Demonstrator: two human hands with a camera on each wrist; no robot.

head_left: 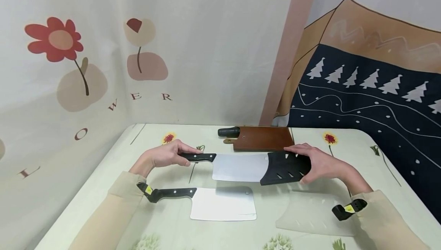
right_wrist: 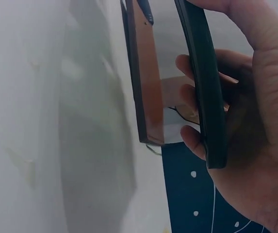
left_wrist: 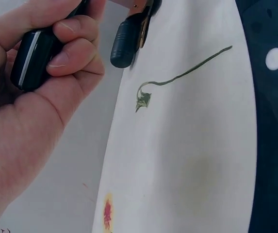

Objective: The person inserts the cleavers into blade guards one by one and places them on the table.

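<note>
My left hand (head_left: 164, 155) grips the black handle of a cleaver (head_left: 237, 167), held level above the table. A black blade guard (head_left: 283, 169) with slots covers the far right part of its blade. My right hand (head_left: 321, 162) holds that guard by its outer end, thumb on the near side and fingers on the far side. In the left wrist view, the fingers curl round the handle end (left_wrist: 29, 60). The right wrist view shows the guard (right_wrist: 204, 82) edge-on between thumb and fingers. A second cleaver (head_left: 224, 204) lies bare on the table, nearer to me.
A translucent white blade guard (head_left: 310, 215) lies flat at the near right, partly beneath the right forearm. Behind the held cleaver, a brown sheath (head_left: 265, 139) with a black handle (head_left: 229, 131) sticking out rests near the table's back edge. Printed curtains (head_left: 206, 51) hang behind the table.
</note>
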